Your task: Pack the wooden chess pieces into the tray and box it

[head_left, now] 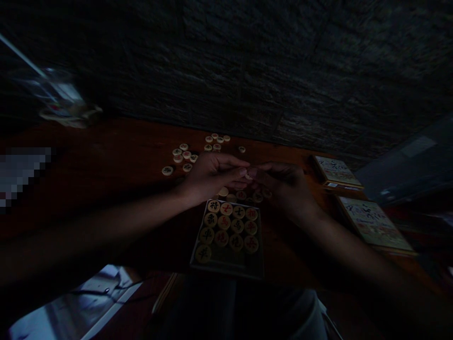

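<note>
Above the far edge of an open box, my left hand and my right hand meet at the fingertips. Pinched between them is a small pale Chinese chess piece, mostly covered by the fingers. Rows of round wooden Chinese chess pieces with red and black characters fill most of the box, and a bare strip shows at its near right. Several more pieces lie just beyond the box, under my hands, partly hidden.
Loose pieces are scattered on the brown table at the far left of my hands. Two printed boxes lie at the right. A clear container stands far left, near the dark stone wall. The light is dim.
</note>
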